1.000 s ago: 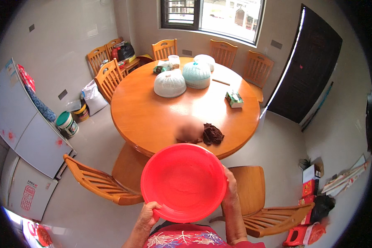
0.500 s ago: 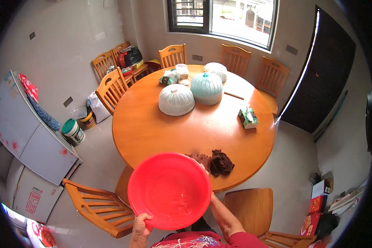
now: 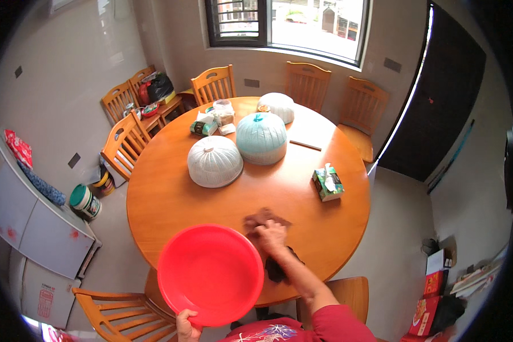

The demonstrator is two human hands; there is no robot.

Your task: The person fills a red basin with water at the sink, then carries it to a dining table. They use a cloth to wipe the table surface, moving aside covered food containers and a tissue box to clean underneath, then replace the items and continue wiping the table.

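A round red plastic basin (image 3: 208,273) is held at the table's near edge, its inside tilted up toward me. My left hand (image 3: 188,326) grips its lower left rim, thumb over the edge. Out over the wooden table, my right hand (image 3: 271,235) has its fingers closed on a brown cloth (image 3: 259,219), which lies crumpled on the tabletop and is slightly blurred. Beneath my right forearm sits a darker brown bunched cloth (image 3: 276,272), partly hidden by the arm and close to the basin's right side.
On the round wooden table (image 3: 179,211) stand a white mesh food cover (image 3: 215,162), a blue-green one (image 3: 261,139) and another white one (image 3: 277,107) behind. A tissue box (image 3: 328,183) sits at the right. Wooden chairs (image 3: 122,308) surround the table; a fridge (image 3: 34,211) is at left.
My right hand has left the basin's rim and taken hold of the lighter brown cloth. The basin has moved down and left, now in my left hand alone.
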